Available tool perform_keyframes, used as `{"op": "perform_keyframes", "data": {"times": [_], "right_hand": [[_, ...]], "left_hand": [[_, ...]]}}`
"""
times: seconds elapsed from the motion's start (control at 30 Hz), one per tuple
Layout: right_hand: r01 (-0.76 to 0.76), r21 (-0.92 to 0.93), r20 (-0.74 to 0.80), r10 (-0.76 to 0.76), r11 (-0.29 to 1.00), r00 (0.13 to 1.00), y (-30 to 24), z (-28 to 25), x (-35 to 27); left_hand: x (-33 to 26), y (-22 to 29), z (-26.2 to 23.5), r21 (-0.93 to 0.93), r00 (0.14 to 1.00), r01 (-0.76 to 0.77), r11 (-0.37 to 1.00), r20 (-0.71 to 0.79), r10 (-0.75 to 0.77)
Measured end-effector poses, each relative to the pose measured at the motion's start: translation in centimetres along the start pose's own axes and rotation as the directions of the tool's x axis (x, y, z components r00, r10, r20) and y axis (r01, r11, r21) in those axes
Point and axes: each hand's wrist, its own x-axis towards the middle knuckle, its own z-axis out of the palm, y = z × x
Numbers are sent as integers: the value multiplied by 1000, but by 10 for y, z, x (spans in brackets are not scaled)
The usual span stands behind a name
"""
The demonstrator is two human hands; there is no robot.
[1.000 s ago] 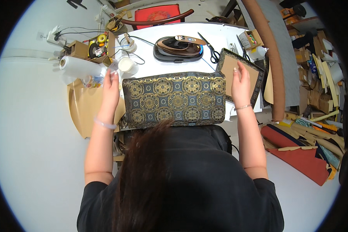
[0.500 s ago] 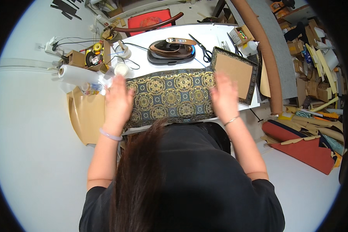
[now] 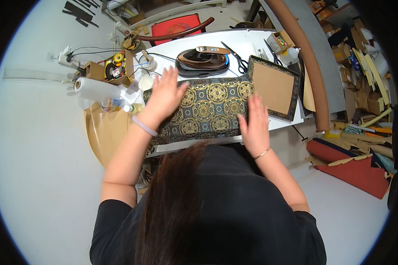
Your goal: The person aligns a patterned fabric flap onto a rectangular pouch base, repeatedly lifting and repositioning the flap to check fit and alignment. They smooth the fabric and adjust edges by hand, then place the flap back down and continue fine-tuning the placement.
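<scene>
A dark brocade fabric (image 3: 212, 108) with gold and blue medallions lies spread along the near side of the white table. My left hand (image 3: 166, 97) rests over its left part, open with fingers apart and pointing away from me. At the fabric's right end is my right hand (image 3: 255, 123), also open, its fingers stretched out along the edge. Just beyond that hand lies a tan panel (image 3: 273, 86) bordered with dark patterned fabric; its lower left corner adjoins the brocade. Neither hand grips anything.
Behind the fabric, an iron (image 3: 202, 59) sits on its base, with black scissors (image 3: 236, 59) to its right. A white roll (image 3: 95, 89), small bottles (image 3: 115, 104) and a box of tapes (image 3: 118, 66) stand left. A long brown roll (image 3: 308, 57) flanks the table's right side.
My left hand has moved right from the fabric's left end onto its surface. My right hand has come slightly down and stays by the right edge. The view has shifted a little.
</scene>
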Motion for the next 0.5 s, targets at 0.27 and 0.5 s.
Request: {"op": "perform_keyframes", "data": {"times": [0.27,0.5], "right_hand": [[-587,689,290,580,426,761,41,2,-45],[-564,777,286,641,280,712,28,-4,-51]], "left_hand": [[139,50,11,-615,696,478,627,701,157],[179,87,52,-643,550,578,503,762,343]]}}
